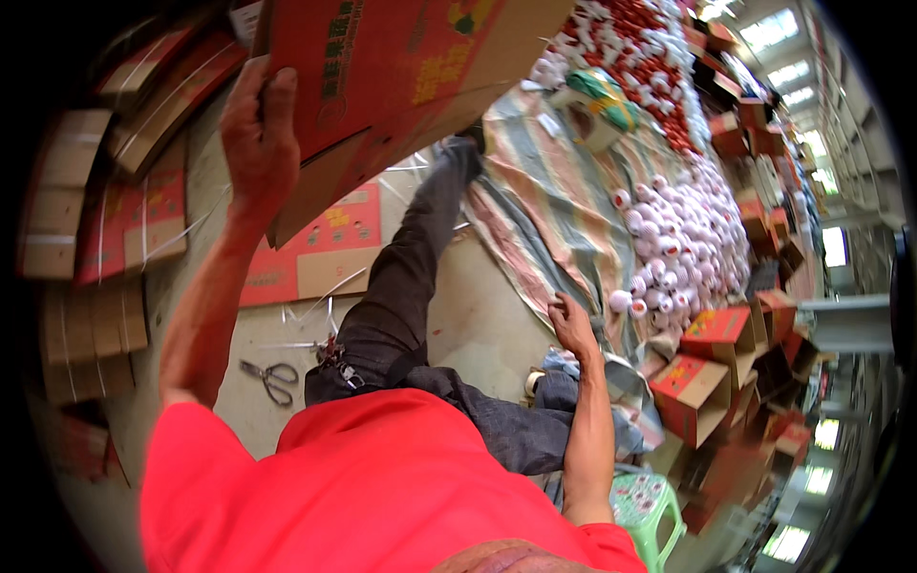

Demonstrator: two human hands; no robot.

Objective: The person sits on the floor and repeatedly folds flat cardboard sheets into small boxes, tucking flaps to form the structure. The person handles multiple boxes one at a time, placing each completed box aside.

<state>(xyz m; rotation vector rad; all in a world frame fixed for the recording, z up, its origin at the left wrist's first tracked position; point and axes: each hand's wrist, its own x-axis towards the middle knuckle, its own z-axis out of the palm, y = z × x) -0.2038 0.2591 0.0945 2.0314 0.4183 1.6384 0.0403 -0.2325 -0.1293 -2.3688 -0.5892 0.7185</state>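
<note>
Red shirt [382, 487] fills the foreground; at eleven o'clock the left hand [258, 134] clamps the edge of a flattened red-and-brown carton [401, 67] held up overhead, while the right hand [573, 325], at three o'clock, rests spread on the striped tarp [544, 210], grasping nothing. Such a carton looks light and stiff yet floppy along its creases, so it is probably best held at a folded edge; scissors [272, 377] lie on the floor at eight o'clock.

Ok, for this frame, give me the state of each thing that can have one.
Red printed cardboard carton: flattened, raised, gripped by left hand.
Right hand: empty, resting on striped tarp.
Metal scissors: lying on floor, blades slightly apart.
Red cardboard boxes: assembled, flaps open.
Green plastic stool: upright.
</note>
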